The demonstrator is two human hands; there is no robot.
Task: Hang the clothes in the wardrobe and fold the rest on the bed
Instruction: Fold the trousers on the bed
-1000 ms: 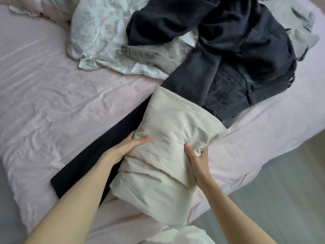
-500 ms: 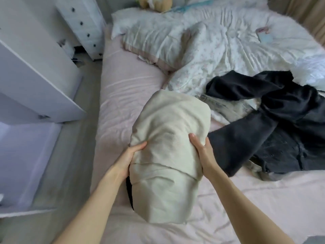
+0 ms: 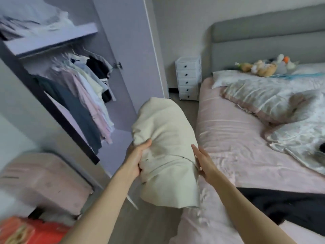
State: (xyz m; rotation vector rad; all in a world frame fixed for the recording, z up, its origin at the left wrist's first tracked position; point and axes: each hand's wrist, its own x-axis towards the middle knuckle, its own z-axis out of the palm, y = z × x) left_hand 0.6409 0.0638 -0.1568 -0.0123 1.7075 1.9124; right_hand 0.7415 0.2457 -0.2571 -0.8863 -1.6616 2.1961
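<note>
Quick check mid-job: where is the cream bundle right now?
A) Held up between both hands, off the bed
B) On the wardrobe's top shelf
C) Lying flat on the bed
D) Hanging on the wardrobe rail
A: the cream bundle is in the air between the left hand and right hand, over the floor beside the bed, short of the wardrobe.
</note>
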